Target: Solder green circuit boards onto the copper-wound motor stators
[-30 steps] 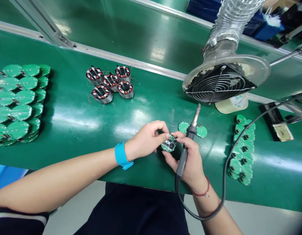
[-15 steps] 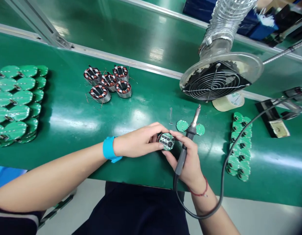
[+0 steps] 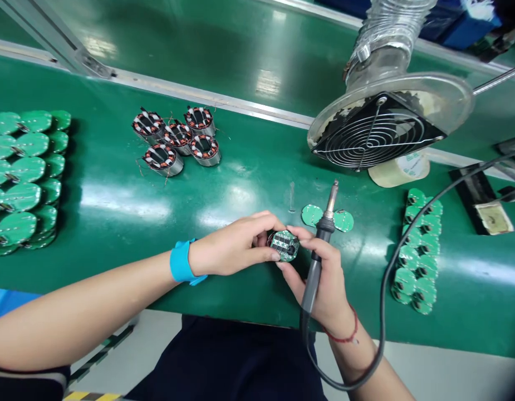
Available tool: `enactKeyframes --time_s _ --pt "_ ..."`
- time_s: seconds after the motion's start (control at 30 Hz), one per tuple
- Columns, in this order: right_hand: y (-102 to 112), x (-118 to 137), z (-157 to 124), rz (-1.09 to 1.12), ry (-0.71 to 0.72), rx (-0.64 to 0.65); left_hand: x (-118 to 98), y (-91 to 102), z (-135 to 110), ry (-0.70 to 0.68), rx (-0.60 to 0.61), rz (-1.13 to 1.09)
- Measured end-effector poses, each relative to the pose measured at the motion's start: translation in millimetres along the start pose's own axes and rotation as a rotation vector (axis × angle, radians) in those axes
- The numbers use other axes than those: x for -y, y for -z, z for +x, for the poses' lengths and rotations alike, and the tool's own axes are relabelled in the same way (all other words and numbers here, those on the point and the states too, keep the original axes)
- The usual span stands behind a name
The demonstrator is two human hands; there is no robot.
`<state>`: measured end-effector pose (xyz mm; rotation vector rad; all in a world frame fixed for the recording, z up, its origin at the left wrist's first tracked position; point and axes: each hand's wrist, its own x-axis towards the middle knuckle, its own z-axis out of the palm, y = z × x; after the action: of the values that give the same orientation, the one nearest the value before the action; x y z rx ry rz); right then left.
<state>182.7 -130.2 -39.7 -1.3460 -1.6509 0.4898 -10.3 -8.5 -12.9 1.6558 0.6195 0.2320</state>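
Note:
My left hand (image 3: 234, 247), with a blue wristband, pinches a small round green circuit board seated on a motor coil (image 3: 284, 245). My right hand (image 3: 324, 275) also touches that piece with its fingertips while a soldering iron (image 3: 319, 245) rests across its palm, tip pointing up and away. Both hands meet over the green bench near its front edge. Two loose round green boards (image 3: 343, 220) lie just behind the iron's tip.
Several wound motor coils (image 3: 176, 141) stand at the back left. Rows of round green boards (image 3: 19, 178) fill the far left, and another column (image 3: 418, 253) lies at the right. A fume extractor fan (image 3: 380, 131) hangs at the upper right above a tape roll (image 3: 401, 170). The iron's cable (image 3: 384, 289) loops right.
The board and coil in my hands have been turned slightly between my fingers. Both hands stay in about the same place on the bench.

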Motion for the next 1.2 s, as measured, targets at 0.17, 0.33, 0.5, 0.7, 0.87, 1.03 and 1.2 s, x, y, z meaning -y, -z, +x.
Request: enactKeyframes --time_s 0.17,0.33,0.5,0.7,0.87,1.03,1.2 --pt "-4.0 3.1 -1.5 0.009 -0.026 -0.033 -1.2 -2.4 -0.2 0.008 -0.025 -0.009" --pt "-8.9 2.7 -2.8 -0.008 -0.052 -0.055 6.0 6.7 0.5 -0.042 0.061 0.002" --pt "6.7 4.4 -3.0 -0.093 0.015 0.053 10.3 0.3 3.7 -0.12 0.023 0.264" --pt "73.5 -33.3 20.9 -0.382 -0.103 -0.112 -2.9 -4.2 5.9 -0.142 -0.086 0.402" --pt "116.2 -83.6 49.2 -0.48 -0.451 -0.25 -28.6 54.4 38.3 -0.021 -0.561 0.31" --pt "116.4 -99.1 46.3 -0.399 -0.389 -0.432 -54.7 120.4 129.0 0.156 -0.802 0.57" --pt "117.2 -99.7 37.9 -0.453 -0.224 -0.6 -55.8 138.3 207.1 0.254 -0.858 0.745"
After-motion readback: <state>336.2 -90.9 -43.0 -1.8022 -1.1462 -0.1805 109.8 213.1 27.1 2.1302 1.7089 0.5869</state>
